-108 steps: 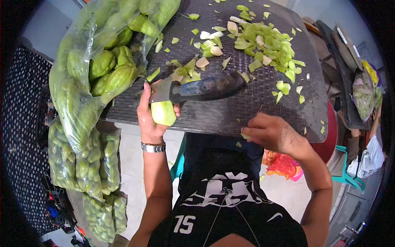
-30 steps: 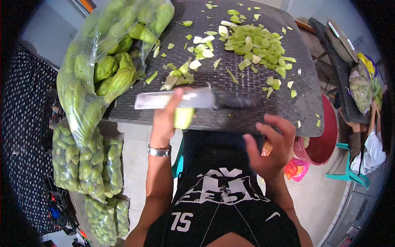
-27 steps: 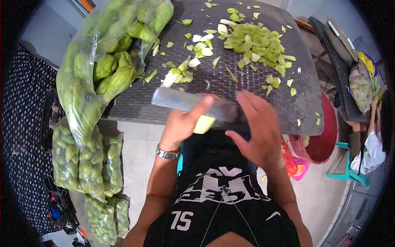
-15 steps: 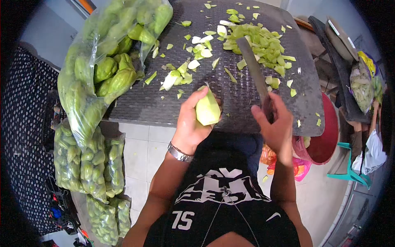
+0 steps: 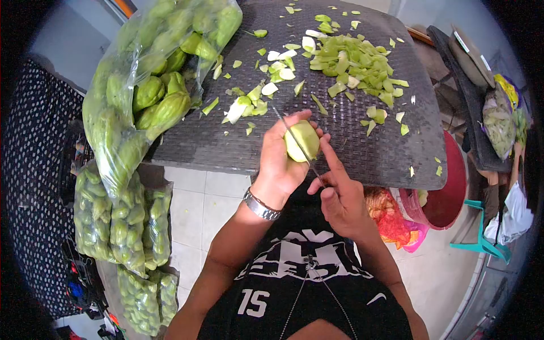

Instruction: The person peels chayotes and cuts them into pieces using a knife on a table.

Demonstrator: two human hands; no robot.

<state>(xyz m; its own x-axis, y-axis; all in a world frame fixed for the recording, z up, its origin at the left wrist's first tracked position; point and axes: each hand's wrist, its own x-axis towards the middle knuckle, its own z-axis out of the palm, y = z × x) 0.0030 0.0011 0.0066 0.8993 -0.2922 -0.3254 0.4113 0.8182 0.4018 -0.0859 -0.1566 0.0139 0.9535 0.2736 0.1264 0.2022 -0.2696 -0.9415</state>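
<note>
My left hand (image 5: 279, 156), with a metal watch on its wrist, is wrapped round a peeled pale green chayote (image 5: 302, 140) above the table's near edge. My right hand (image 5: 344, 205) grips a knife (image 5: 296, 139), its handle mostly hidden by the fingers. The thin edge of the blade lies across the chayote. Beyond my hands, a heap of green peelings (image 5: 354, 62) rests on the dark woven-pattern table (image 5: 238, 150). Smaller scraps (image 5: 245, 107) are scattered to the left of the heap.
A large plastic bag of chayotes (image 5: 150, 96) covers the table's left side. More filled bags (image 5: 122, 221) stand below it. At the right are a red tub (image 5: 450, 198), an orange net bag (image 5: 388, 221), a teal stool (image 5: 481, 241) and a side table with a bag of vegetables (image 5: 498, 124).
Earlier the knife lay across my left hand; my right hand now holds it. Since half a second ago, the blade has swung left and down onto the chayote, and my hands have come together.
</note>
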